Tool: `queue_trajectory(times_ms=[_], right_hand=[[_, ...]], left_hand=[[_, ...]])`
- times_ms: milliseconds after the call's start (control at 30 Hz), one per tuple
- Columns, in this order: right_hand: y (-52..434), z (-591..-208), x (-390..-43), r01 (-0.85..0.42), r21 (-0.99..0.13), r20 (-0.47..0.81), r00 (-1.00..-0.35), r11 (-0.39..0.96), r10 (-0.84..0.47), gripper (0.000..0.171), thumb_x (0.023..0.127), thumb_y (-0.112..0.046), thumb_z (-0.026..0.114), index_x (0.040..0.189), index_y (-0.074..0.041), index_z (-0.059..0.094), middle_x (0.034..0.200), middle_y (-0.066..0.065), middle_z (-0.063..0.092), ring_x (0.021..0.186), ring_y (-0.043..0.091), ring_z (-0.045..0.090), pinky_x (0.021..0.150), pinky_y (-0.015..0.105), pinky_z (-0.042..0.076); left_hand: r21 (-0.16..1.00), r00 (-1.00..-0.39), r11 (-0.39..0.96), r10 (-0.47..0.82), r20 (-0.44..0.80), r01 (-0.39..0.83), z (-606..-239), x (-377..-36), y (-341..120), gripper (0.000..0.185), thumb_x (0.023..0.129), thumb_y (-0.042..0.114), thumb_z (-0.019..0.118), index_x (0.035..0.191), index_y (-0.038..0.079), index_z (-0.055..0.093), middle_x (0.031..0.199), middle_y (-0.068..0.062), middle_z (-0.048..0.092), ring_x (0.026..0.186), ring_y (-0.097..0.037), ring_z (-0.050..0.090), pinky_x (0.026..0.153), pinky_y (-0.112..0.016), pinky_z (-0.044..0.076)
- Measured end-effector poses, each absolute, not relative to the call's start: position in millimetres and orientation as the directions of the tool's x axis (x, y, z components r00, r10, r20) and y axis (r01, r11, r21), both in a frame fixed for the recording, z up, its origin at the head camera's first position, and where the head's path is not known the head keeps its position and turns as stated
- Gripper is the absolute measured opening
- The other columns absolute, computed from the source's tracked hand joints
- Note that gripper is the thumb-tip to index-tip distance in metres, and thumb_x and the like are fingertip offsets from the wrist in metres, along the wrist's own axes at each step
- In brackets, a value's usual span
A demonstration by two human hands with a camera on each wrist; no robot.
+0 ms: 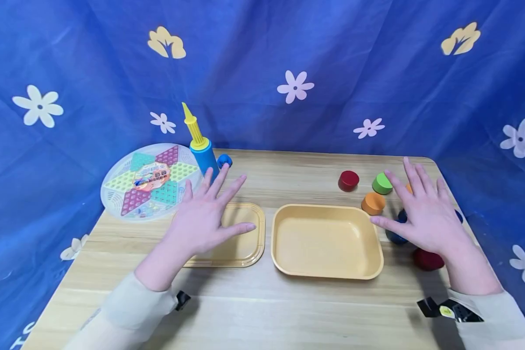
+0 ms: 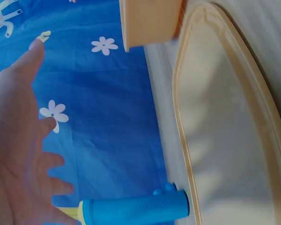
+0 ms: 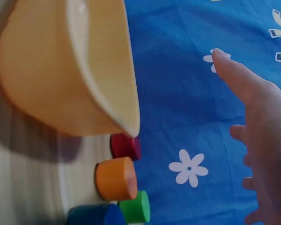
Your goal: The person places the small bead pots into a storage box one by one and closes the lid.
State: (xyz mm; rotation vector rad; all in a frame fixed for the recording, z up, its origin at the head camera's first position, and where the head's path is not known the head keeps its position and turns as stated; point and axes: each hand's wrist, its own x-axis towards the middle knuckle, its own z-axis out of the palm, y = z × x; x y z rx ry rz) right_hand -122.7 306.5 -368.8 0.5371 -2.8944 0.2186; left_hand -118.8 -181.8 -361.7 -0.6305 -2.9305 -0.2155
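My left hand (image 1: 205, 216) hovers flat, fingers spread, over a shallow yellow tray lid (image 1: 245, 243) and holds nothing. My right hand (image 1: 424, 214) is also spread flat above a cluster of round blocks at the right: an orange block (image 1: 373, 203), a green block (image 1: 381, 183), a blue block (image 1: 395, 237) and a dark red block (image 1: 428, 260) partly under the palm. Another red block (image 1: 348, 180) stands apart. A deep yellow tray (image 1: 328, 240) sits between the hands. The right wrist view shows the tray (image 3: 61, 70) with the orange block (image 3: 116, 178) and green block (image 3: 136, 207) beside it.
A round Chinese checkers board (image 1: 150, 181) lies at the back left of the wooden table (image 1: 262, 301). A blue and yellow hand pump (image 1: 201, 146) stands beside it, with a small blue piece (image 1: 224, 160). Blue flowered cloth (image 1: 288, 73) hangs behind and round the table.
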Motion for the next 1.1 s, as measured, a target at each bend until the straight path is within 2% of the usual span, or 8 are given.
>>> queue_trajectory(times_ms=[100, 200, 300, 433, 600, 767, 933, 1100], right_hand=[[304.8, -363.4, -128.3, -0.400, -0.161, 0.239, -0.903, 0.902, -0.358, 0.110, 0.087, -0.067, 0.076, 0.170, -0.019, 0.023, 0.177, 0.014, 0.000, 0.158, 0.046, 0.010, 0.122, 0.076, 0.005], [302.7, -359.1, -135.3, -0.409, -0.223, 0.250, -0.901, 0.885, -0.354, 0.109, 0.087, -0.063, 0.078, 0.170, -0.019, 0.023, 0.177, 0.012, 0.002, 0.158, 0.046, 0.011, 0.124, 0.074, 0.008], [300.5, -357.0, -143.2, -0.403, -0.295, 0.249, -0.908, 0.866, -0.338, 0.109, 0.087, -0.059, 0.081, 0.170, -0.022, 0.023, 0.177, 0.010, 0.004, 0.156, 0.051, 0.015, 0.120, 0.079, 0.015], [296.5, -357.5, -154.4, -0.384, -0.416, 0.234, -0.921, 0.824, -0.311, 0.106, 0.087, -0.050, 0.086, 0.170, -0.025, 0.025, 0.177, 0.006, 0.006, 0.154, 0.054, 0.017, 0.109, 0.088, 0.022], [292.1, -363.7, -171.8, -0.338, -0.582, 0.188, -0.941, 0.740, -0.282, 0.102, 0.088, -0.040, 0.088, 0.169, -0.026, 0.027, 0.177, 0.001, 0.009, 0.158, 0.045, 0.016, 0.109, 0.088, 0.021], [288.8, -374.9, -192.0, -0.322, -0.654, 0.157, -0.943, 0.684, -0.294, 0.098, 0.090, -0.035, 0.087, 0.168, -0.023, 0.030, 0.176, 0.003, 0.015, 0.156, 0.043, 0.024, 0.116, 0.079, 0.026], [285.3, -389.1, -212.3, -0.347, -0.693, 0.164, -0.929, 0.631, -0.331, 0.093, 0.091, -0.026, 0.087, 0.166, -0.014, 0.034, 0.172, 0.012, 0.025, 0.150, 0.044, 0.035, 0.118, 0.070, 0.033], [282.1, -400.1, -228.3, -0.346, -0.709, 0.149, -0.925, 0.615, -0.349, 0.089, 0.091, -0.023, 0.087, 0.164, -0.009, 0.038, 0.170, 0.016, 0.029, 0.149, 0.045, 0.037, 0.119, 0.069, 0.033]], left_hand=[[0.175, -0.897, 0.883, 0.410, 0.164, 0.436, -361.3, -118.4, -174.5, 0.102, 0.087, 0.092, 0.048, 0.170, 0.039, 0.019, 0.177, -0.002, 0.004, 0.159, -0.039, 0.014, 0.120, -0.079, 0.011], [0.227, -0.886, 0.858, 0.429, 0.176, 0.460, -363.0, -118.6, -166.7, 0.103, 0.089, 0.088, 0.053, 0.170, 0.034, 0.021, 0.176, -0.008, 0.017, 0.157, -0.039, 0.024, 0.121, -0.076, 0.020], [0.304, -0.883, 0.830, 0.431, 0.184, 0.468, -366.9, -118.6, -158.2, 0.102, 0.090, 0.084, 0.057, 0.170, 0.031, 0.023, 0.173, -0.010, 0.025, 0.151, -0.041, 0.037, 0.116, -0.072, 0.036], [0.426, -0.898, 0.791, 0.405, 0.174, 0.440, -376.5, -118.5, -146.8, 0.099, 0.091, 0.083, 0.057, 0.169, 0.030, 0.027, 0.171, -0.008, 0.032, 0.142, -0.042, 0.049, 0.109, -0.065, 0.048], [0.605, -0.923, 0.709, 0.363, 0.126, 0.361, -390.5, -117.0, -135.1, 0.093, 0.093, 0.074, 0.066, 0.165, 0.022, 0.038, 0.161, -0.010, 0.046, 0.137, -0.037, 0.055, 0.111, -0.059, 0.049], [0.779, -0.944, 0.575, 0.324, 0.062, 0.248, -408.1, -117.0, -126.5, 0.083, 0.094, 0.050, 0.080, 0.161, 0.015, 0.045, 0.151, -0.015, 0.056, 0.123, -0.034, 0.065, 0.099, -0.050, 0.059], [0.846, -0.960, 0.505, 0.280, 0.026, 0.170, -421.8, -113.7, -121.0, 0.077, 0.092, 0.036, 0.085, 0.155, 0.010, 0.051, 0.141, -0.017, 0.063, 0.114, -0.032, 0.070, 0.094, -0.046, 0.062], [0.874, -0.972, 0.470, 0.235, 0.008, 0.120, -430.1, -110.9, -114.9, 0.070, 0.092, 0.030, 0.086, 0.148, 0.001, 0.057, 0.122, -0.010, 0.071, 0.103, -0.021, 0.072, 0.090, -0.039, 0.063]])
